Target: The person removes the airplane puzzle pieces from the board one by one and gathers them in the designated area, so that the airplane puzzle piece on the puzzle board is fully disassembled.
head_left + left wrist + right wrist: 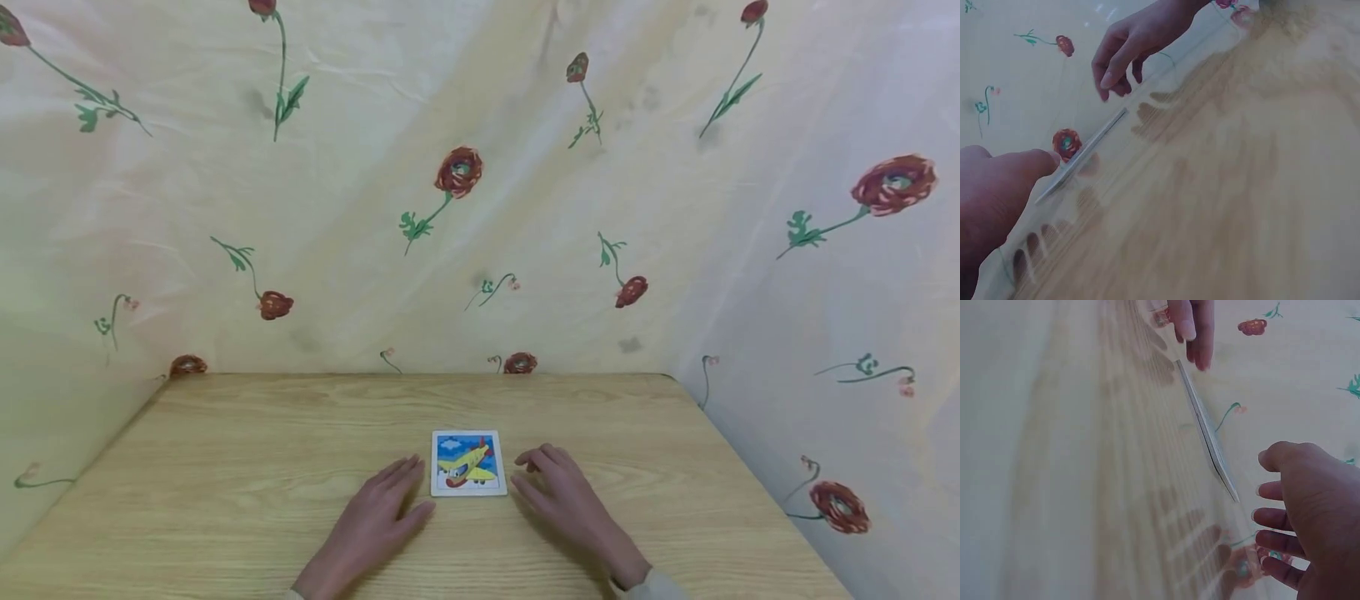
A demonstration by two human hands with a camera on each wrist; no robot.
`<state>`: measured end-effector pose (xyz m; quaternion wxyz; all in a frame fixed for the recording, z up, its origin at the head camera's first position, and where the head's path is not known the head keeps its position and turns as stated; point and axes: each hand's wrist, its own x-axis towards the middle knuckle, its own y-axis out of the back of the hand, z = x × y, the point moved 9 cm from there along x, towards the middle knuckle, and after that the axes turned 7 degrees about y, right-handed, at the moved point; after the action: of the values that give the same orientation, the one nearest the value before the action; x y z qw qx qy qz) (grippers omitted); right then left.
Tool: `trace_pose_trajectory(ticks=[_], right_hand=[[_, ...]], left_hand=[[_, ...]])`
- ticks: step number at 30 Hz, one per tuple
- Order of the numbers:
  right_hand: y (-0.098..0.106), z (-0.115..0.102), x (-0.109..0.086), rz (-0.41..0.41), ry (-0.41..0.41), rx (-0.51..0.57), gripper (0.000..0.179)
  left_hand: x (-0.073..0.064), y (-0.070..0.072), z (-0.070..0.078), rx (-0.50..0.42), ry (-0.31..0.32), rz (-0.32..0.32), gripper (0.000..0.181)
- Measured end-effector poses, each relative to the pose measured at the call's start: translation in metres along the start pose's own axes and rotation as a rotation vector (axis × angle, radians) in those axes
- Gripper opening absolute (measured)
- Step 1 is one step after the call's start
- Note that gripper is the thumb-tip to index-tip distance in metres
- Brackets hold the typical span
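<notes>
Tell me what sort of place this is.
Probably a screened-off tabletop workspace: a wood-grain table, flower-print sheeting hanging behind it and along its sides, and a small airplane picture lying on the tabletop.

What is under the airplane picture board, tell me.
The airplane picture board lies on the wooden table, whose surface shows around it. The spot directly beneath is covered and cannot be seen.

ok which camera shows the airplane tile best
The head view: the airplane tile lies face-up there, its picture and all four edges visible. Both wrist views show it nearly edge-on, as a thin strip, its picture unreadable.
</notes>
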<state>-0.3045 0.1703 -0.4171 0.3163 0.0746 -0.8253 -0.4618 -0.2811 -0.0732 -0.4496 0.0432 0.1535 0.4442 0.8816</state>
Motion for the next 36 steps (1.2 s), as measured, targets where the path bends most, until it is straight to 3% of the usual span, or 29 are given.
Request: trace_pose_trajectory(ticks=[5,19,28,36], right_hand=[[-0.009,-0.01,0.013,-0.013,0.046,0.032,0.016],[-0.024,-0.021,0.03,0.012,0.148,0.013,0.013],[-0.044,-0.027,0.049,-0.048,0.11,0.022,0.014],[-0.058,-0.035,0.063,-0.075,0.126,0.009,0.017]], left_hand=[[0.01,-0.009,0.005,0.014,-0.042,0.014,0.058],[0.02,-0.019,0.006,-0.022,-0.04,-0.02,0.049],[0.021,-0.016,0.01,-0.029,-0.071,0.02,0.046],[0.02,-0.017,0.009,-0.016,-0.071,0.027,0.047]])
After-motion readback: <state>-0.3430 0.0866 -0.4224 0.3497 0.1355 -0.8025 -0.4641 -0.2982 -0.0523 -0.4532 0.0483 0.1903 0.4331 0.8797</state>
